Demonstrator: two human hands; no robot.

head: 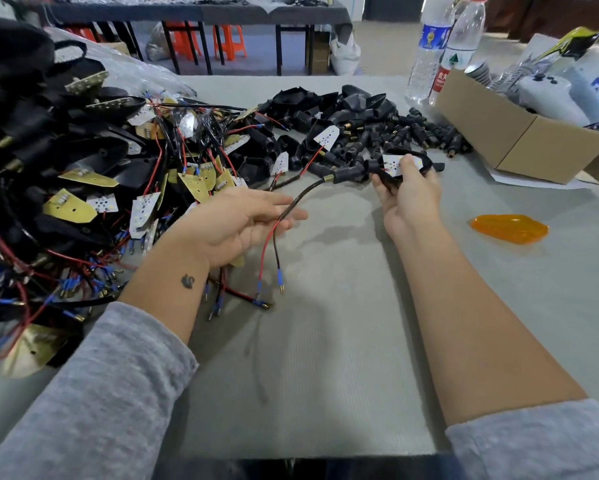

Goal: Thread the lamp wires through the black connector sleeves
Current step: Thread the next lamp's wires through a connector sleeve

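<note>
A black connector sleeve [351,173] sits threaded on the braided lamp lead [300,199]. Red and black wires [268,252] dangle below, blue-tipped.

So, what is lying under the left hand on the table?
Under the left hand a few loose wires with blue-sleeved ends lie on the grey table. A yellowish corner peeks out at the palm; the rest is covered.
</note>
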